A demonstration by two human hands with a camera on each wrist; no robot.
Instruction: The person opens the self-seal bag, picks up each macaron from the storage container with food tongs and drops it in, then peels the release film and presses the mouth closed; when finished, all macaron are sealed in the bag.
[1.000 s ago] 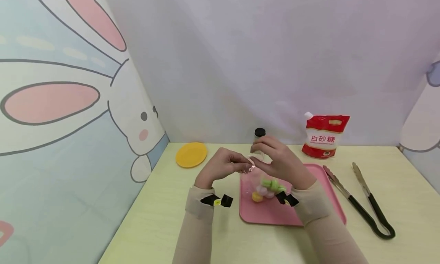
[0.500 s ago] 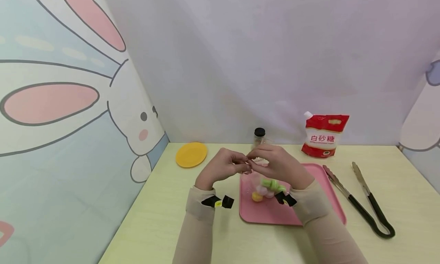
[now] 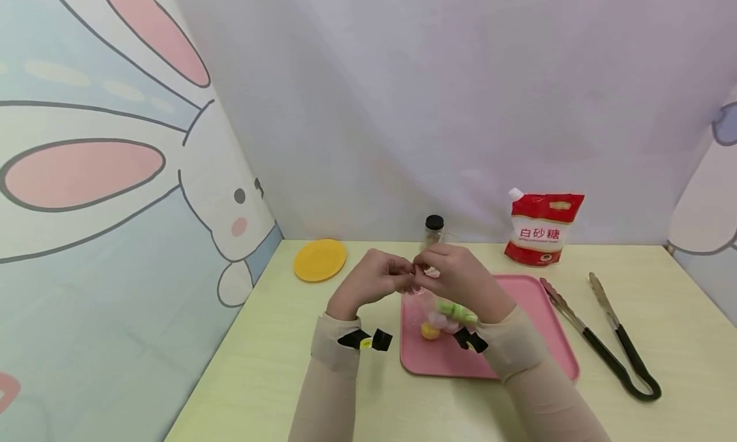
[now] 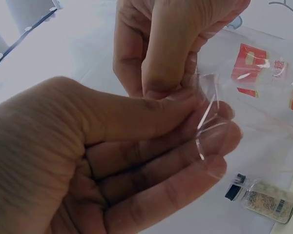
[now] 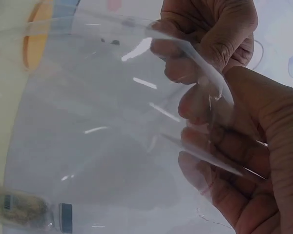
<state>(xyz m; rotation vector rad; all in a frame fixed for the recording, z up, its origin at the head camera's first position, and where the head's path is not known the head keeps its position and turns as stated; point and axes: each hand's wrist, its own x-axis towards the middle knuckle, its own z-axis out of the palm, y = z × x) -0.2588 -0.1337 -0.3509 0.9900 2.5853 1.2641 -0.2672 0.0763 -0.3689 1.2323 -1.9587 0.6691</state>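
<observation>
In front of me both hands meet over a pink tray (image 3: 530, 314), pinching the edge of a clear plastic bag (image 5: 132, 112). My left hand (image 3: 374, 279) holds that edge between thumb and index finger, its other fingers loosely bent behind the film (image 4: 212, 100). My right hand (image 3: 457, 276) pinches right beside the left fingertips. Two film edges stand slightly apart in the right wrist view. Below hangs the thin, glossy film, through which a green piece (image 3: 457, 313), pale purple pieces (image 3: 440, 320) and a yellow round piece (image 3: 429, 331) show on the tray.
Behind the hands stands a black-capped jar (image 3: 434, 229) of grainy contents. A red and white sugar pouch (image 3: 541, 231) is at the back right. Black-handled metal tongs (image 3: 610, 349) lie spread right of the tray, and a yellow plate (image 3: 320, 260) sits back left.
My right hand's fingers have come down and closed onto the plastic edge, meeting the left fingertips. The right wrist has shifted slightly left. The left hand has barely moved.
</observation>
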